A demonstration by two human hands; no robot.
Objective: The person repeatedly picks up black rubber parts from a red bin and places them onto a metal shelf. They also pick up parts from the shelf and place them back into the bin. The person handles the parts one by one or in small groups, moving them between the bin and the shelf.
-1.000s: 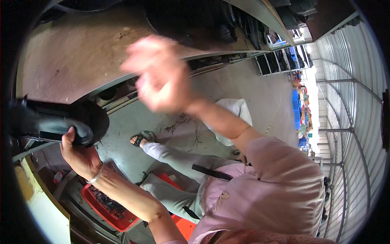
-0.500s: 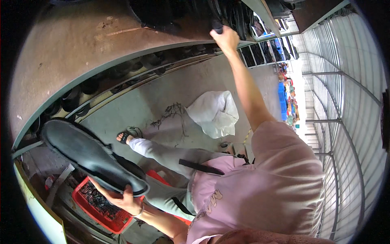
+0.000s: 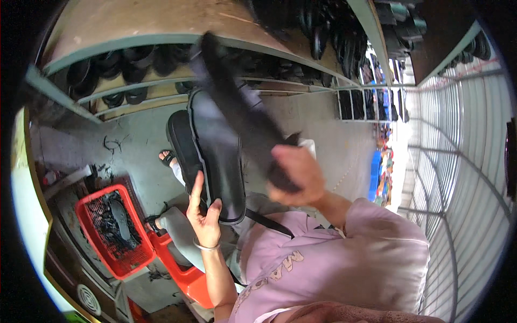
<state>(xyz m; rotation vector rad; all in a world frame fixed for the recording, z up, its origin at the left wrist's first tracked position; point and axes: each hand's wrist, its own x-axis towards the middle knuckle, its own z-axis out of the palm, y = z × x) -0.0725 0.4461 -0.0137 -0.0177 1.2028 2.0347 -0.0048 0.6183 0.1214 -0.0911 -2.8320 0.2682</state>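
My left hand, with a bracelet at its wrist, grips a black shoe sole with a raised rim. Its thumb lies on the near end and a finger along the side. Pressed against that piece is a second black sole shape; whether it is a separate piece I cannot tell. My right hand is closed round the end of another long black sole, smeared by motion. This one is tilted up, and its far part passes in front of the sole in my left hand.
Shelves hold many black soles ahead of me. A red basket with black scraps stands on the floor, beside a red plastic stool. A white sack is mostly hidden behind my right hand. Blue crates are farther off.
My right hand has come back from the shelf with a black sole. My left hand has moved right and turned its sole more upright, bringing the two close together.
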